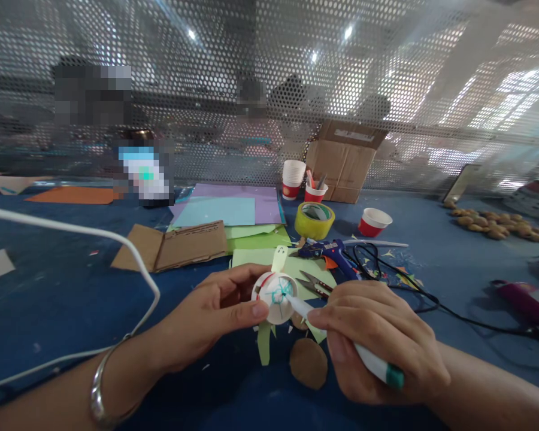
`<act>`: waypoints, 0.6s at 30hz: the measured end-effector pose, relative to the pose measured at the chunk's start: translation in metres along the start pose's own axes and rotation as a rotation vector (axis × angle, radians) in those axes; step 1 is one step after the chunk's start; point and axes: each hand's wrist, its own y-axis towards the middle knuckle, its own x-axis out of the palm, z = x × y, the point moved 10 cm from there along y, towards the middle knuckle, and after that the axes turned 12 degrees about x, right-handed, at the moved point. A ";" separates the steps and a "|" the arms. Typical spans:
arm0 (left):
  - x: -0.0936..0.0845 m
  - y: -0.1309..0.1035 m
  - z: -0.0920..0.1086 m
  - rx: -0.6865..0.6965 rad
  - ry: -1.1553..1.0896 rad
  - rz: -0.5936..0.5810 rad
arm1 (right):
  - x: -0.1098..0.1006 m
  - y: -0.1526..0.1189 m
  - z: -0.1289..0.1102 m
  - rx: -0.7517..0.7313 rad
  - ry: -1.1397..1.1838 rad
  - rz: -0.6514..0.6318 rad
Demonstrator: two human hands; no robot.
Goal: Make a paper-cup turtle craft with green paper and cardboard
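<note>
- Head view: work is held over the blue surface (72, 239), well short of its far edge, which runs along the perforated screen (206, 78).
- Left hand (227, 305): part-closed, thumb and fingers pinching a cut-down paper cup (275, 315) by its side, white base turned up toward the wearer.
- Right hand (381, 335): closed in a writing grip on a green marker (369, 358), tip aimed at the middle of the base. (Tip looks to be on the paper; too small and soft here to be sure it bears.)
- Cup: green lines on its base, radiating about a central shape. Pale green tab (279, 262) with small dark marks juts out toward the far edge; green strip (263, 346) points the opposite way.
- Step in hand, as judged: drawing the pattern on the base; lines look partly done.
- Next move seems to call for a steady left pinch, light marker pressure, and a small turn of the cup to bring bare white under the tip.
- Nearby: snips (315, 283) just beyond the right hand; blue glue gun (341, 260) farther toward the far edge; brown cardboard disc (309, 363) lying on the surface, on the wearer's side of the cup.
</note>
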 end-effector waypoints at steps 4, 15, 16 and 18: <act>0.002 -0.002 -0.001 0.009 0.034 -0.041 | 0.000 0.001 0.000 -0.004 -0.008 -0.007; 0.004 -0.003 -0.007 -0.017 0.010 -0.058 | -0.004 -0.004 -0.006 0.009 0.035 0.060; 0.003 -0.002 -0.006 -0.014 0.001 -0.036 | -0.005 -0.004 -0.006 0.012 0.035 0.049; -0.004 -0.001 -0.006 -0.009 -0.032 0.047 | -0.005 -0.006 0.001 0.035 0.005 0.003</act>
